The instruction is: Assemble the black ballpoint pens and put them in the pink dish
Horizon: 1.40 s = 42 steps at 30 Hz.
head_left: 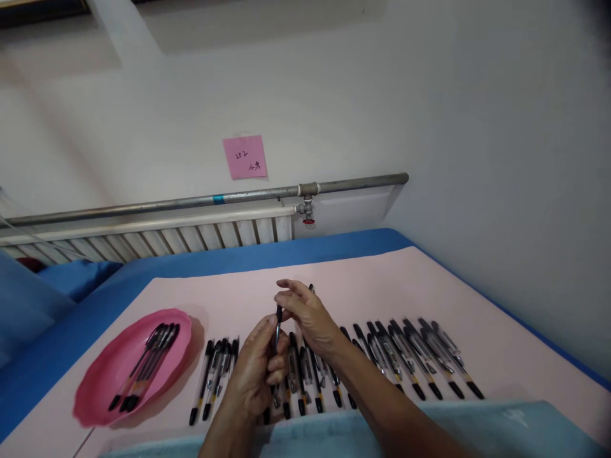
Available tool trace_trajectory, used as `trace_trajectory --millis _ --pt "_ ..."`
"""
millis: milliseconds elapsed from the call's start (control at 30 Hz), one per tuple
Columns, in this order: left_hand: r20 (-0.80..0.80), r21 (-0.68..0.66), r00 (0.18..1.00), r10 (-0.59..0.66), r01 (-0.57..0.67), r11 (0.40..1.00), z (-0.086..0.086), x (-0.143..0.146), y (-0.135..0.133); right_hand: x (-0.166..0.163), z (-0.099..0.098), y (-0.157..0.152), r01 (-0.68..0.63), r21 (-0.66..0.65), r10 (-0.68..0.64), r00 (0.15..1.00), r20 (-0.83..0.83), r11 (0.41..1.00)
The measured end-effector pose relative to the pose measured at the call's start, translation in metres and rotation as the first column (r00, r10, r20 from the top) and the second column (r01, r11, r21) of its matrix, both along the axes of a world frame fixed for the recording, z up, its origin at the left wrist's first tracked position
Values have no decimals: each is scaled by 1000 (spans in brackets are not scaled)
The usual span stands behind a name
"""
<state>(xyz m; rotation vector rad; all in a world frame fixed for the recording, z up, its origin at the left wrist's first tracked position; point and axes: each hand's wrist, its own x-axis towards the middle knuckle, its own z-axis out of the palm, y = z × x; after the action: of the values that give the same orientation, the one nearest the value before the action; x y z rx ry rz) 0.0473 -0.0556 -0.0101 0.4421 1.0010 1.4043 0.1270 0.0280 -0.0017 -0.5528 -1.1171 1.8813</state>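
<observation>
Above the middle of the pink sheet, my left hand point(261, 362) is closed around a pen point(278, 324), which stands nearly upright with its black end up. My right hand point(309, 313) pinches that black end between thumb and fingers, its other fingers stretched out above. Beneath and beside both hands lie several pen parts point(217, 375): clear barrels, black caps and small metal-coloured tips. A longer row of pens and parts point(410, 356) spreads to the right of my right forearm. My hands hide part of the middle row.
A pink scalloped plate point(90, 375) on the left holds several black-capped pens point(150, 366). The pale pink sheet point(229, 292) lies on a blue surface point(334, 245). Behind it are a white radiator point(224, 234), a metal pipe point(181, 205) and a pink note point(245, 157) on the wall.
</observation>
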Motion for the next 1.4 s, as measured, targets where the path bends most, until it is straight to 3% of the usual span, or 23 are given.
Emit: trace_trajectory --millis 133,300,500,600,800,900,1067,1233,1400 --pt "-16 -2 999 44 -44 999 -1 -4 1 4 3 0 -104 -50 104 995 -9 993" --pt "-44 32 991 125 -124 992 -1 -15 0 13 2 9 -40 12 38 996 86 999" --pt "-77 -12 996 45 -46 999 2 -9 0 9 4 6 -79 -20 80 995 67 997" --pt "-74 -11 995 64 -65 998 2 -10 1 7 4 3 -106 4 106 992 70 994" --pt "-98 3 990 101 -101 995 0 -16 1 10 1 6 -27 83 12 985 175 996" --pt "-107 -17 992 67 -69 997 -1 -14 1 10 3 5 -51 45 45 991 125 998" --pt "-101 -4 985 139 -140 990 -2 -17 2 11 7 6 -36 -1 35 990 138 999" --pt "-121 -35 991 51 -56 998 -1 -15 1 11 9 4 -49 -36 53 992 117 998" --pt "-104 -24 984 145 -148 989 -1 -20 2 11 8 5 -5 -5 6 985 173 1000"
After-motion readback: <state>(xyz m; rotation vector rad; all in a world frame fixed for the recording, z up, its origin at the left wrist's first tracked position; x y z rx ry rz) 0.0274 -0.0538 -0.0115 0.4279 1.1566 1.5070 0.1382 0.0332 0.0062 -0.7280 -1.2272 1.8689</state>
